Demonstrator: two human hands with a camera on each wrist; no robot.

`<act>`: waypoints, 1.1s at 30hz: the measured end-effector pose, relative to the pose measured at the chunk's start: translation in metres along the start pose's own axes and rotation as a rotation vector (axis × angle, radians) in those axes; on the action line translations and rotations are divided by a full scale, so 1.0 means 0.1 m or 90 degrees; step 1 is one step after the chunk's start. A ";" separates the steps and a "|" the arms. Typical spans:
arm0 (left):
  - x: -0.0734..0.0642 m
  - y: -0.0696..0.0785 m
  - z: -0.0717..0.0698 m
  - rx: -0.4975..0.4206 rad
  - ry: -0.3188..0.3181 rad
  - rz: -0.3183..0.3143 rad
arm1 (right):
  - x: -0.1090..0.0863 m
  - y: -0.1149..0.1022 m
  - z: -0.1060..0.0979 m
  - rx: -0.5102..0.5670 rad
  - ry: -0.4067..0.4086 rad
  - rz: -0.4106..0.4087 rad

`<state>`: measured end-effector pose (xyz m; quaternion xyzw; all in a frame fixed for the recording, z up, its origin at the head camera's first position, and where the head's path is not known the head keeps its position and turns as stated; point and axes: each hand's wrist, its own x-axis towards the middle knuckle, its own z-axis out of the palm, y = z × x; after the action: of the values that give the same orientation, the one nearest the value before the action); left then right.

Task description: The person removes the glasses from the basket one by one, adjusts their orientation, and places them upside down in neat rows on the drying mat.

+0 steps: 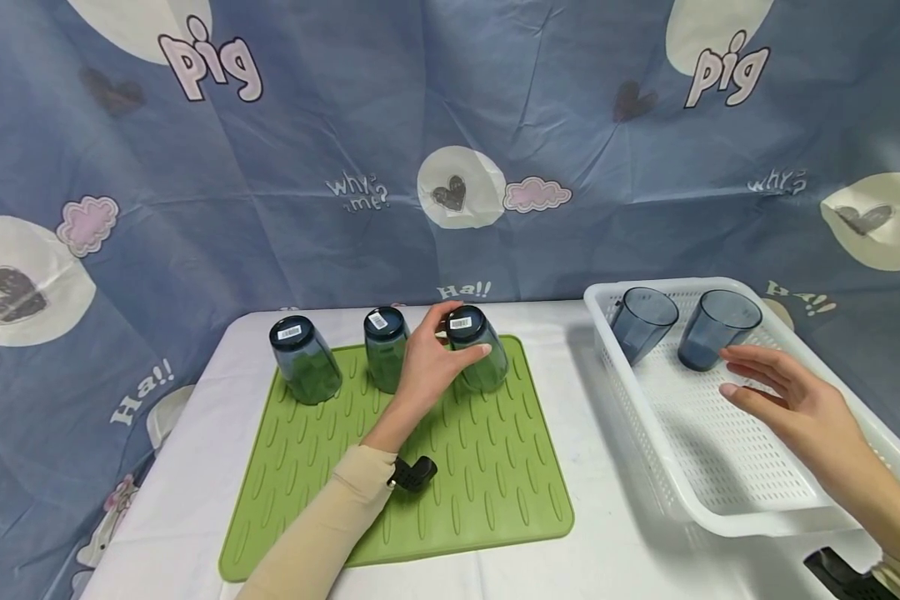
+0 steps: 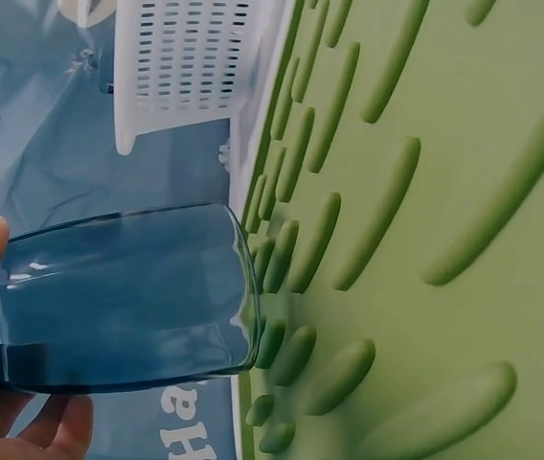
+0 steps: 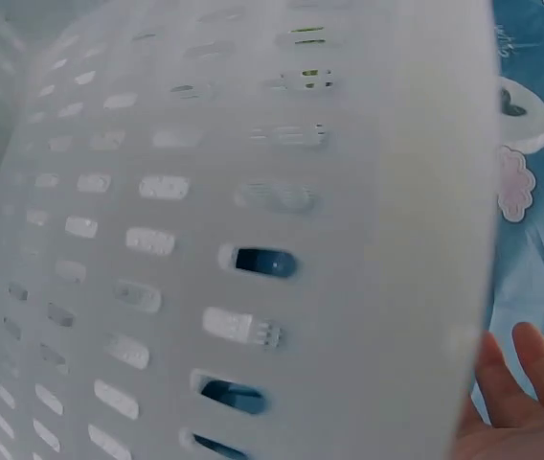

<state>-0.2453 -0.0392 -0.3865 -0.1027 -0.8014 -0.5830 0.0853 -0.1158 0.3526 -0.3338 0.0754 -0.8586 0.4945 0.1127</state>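
Printed cloth (image 1: 330, 108) backs my view; the left hand (image 1: 429, 360) grips an inverted glass tumbler (image 1: 489, 373) behind green mat (image 1: 480, 492) ridges: likely slick, fragile, best held round its sides. Right hand (image 1: 798, 400), loosely curved, holds nothing.

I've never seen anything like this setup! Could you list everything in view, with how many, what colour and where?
Upside-down glasses: 2, blue, far left part of the mat
Held glass: 1, blue, upside down, right of those two
Mouth-up glasses: 2, blue, far end of the basket
Stickers: 3, white, on the upside-down bases
Mat: 1, green, on the table
Basket: 1, white, right of the mat
Table: 1, white, below everything
Printed cloth: blue, behind the table
Wrist devices: 2, black, one per wrist
Sleeves: 2, beige, on the arms
Left hand: 1, gripping the held glass
Right hand: 1, over the basket
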 end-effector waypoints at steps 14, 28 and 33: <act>0.12 -0.05 0.12 0.001 -0.006 0.021 | 0.01 0.03 0.02 0.040 0.011 -0.008; 0.18 -0.10 0.24 0.041 -0.055 0.031 | 0.00 0.06 0.04 0.018 0.022 0.001; 0.18 -0.11 0.26 0.030 -0.056 0.024 | -0.01 0.07 0.04 0.054 0.019 0.008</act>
<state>-0.2663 -0.0163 -0.4004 -0.1416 -0.8157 -0.5573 0.0632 -0.1175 0.3526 -0.3421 0.0677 -0.8357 0.5318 0.1192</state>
